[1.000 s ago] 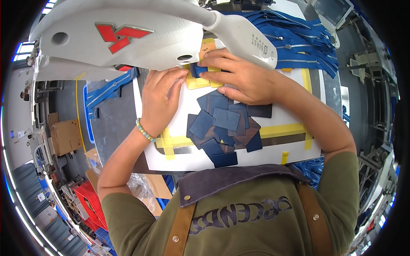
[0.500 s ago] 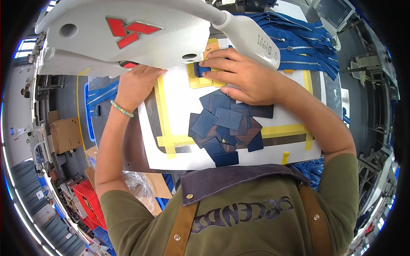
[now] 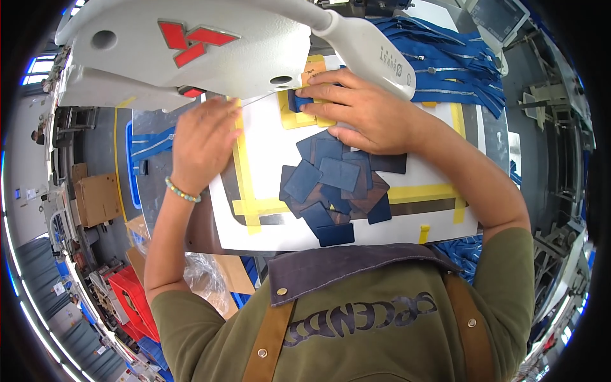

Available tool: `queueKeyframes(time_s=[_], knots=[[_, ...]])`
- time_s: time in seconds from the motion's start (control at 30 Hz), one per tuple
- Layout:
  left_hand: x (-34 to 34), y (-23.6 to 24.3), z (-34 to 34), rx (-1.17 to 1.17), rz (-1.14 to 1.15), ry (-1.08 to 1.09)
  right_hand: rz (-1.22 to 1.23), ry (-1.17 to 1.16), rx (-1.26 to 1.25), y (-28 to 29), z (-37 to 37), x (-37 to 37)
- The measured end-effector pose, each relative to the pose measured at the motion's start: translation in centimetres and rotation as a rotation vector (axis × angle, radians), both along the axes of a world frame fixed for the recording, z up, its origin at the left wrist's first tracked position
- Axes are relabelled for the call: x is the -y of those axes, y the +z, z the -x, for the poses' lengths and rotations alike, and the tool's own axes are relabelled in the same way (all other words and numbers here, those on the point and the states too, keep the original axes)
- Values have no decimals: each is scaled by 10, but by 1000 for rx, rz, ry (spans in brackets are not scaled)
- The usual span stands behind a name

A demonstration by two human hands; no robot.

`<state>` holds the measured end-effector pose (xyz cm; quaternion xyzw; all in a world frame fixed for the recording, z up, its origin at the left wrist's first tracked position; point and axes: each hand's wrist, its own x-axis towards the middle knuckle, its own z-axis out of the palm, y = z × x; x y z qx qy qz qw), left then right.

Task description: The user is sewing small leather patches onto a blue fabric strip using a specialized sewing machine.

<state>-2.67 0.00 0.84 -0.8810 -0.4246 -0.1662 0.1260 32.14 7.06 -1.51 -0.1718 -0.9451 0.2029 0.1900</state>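
My right hand (image 3: 366,118) rests with fingers stretched over a small dark blue piece (image 3: 298,100) on a yellow template (image 3: 290,116) under the white machine head (image 3: 140,48), its fingertips pressing on the piece. My left hand (image 3: 205,137), slightly blurred, is at the left edge of the white board (image 3: 267,235), below the machine head, its fingers loosely curved and apart, with nothing visible in them. A loose pile of navy and dark brown rectangular patches (image 3: 337,175) lies on the board just below my right hand.
Blue zippers (image 3: 445,70) are heaped at the upper right, with more (image 3: 153,143) at the left by a blue tray (image 3: 133,191). A screen (image 3: 494,18) stands at the back right. A red crate (image 3: 130,302) and cardboard boxes (image 3: 94,200) sit beyond the table's left side.
My left hand has left the yellow template, moving left to the board's edge, then shifting slightly down. My right hand has stayed on the blue piece.
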Motion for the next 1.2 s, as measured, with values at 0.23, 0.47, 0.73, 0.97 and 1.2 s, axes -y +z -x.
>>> queueKeyframes(time_s=[0.23,0.47,0.73,0.97,1.2], knots=[[8,1,-47,99,391,-102,-43,-2,-13,3,1,1],[10,0,-56,26,425,-68,-31,-19,-31,2,0,2],[14,-1,-67,30,370,-36,-30,-47,-91,1,-3,5],[11,-2,-75,12,309,-55,-79,-44,-132,2,-3,4],[10,-10,-80,85,259,-38,-142,-76,-133,6,5,10]])
